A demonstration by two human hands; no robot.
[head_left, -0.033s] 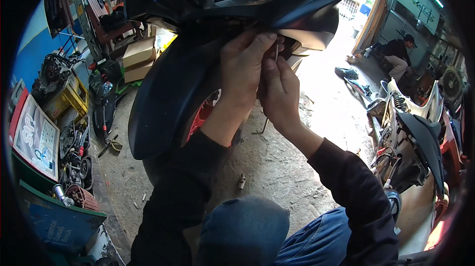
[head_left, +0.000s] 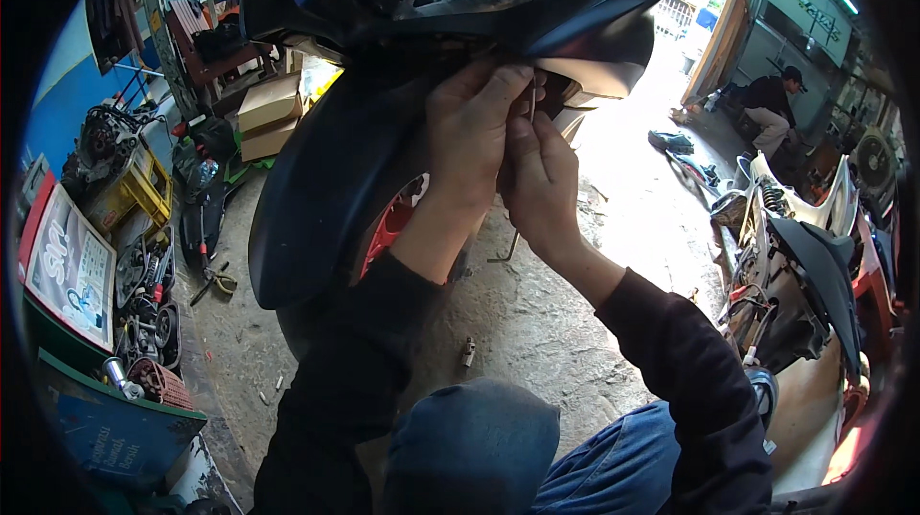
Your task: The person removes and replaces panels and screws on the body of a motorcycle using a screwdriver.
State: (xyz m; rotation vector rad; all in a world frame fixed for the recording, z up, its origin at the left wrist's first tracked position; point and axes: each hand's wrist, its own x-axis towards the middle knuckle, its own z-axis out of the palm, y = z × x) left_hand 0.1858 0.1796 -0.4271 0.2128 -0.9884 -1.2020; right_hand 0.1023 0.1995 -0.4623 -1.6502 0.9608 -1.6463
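Both hands are raised under the front of a scooter with a dark front fender (head_left: 316, 189) and black front panels (head_left: 565, 22). My left hand (head_left: 470, 137) is closed, its thumb and fingers pinching near the top of a thin metal rod (head_left: 533, 101). Just below and to the right, my right hand (head_left: 544, 175) grips the same rod between thumb and fingers. A bent metal end (head_left: 503, 257) shows beneath my right hand; whether it belongs to that rod, I cannot tell. The rod's upper tip is hidden by my left fingers and the panel.
A small metal part (head_left: 469, 352) lies on the concrete floor near my knees. Pliers (head_left: 225, 281) lie at left, by engine parts and a yellow crate (head_left: 144, 187). Cardboard boxes (head_left: 269, 113) stand behind the fender. At right are scooter body parts (head_left: 815, 266) and a seated person (head_left: 771, 108).
My right hand and the thin rod have shifted very slightly to the left. Both hands keep their grip, and the scooter stays almost still.
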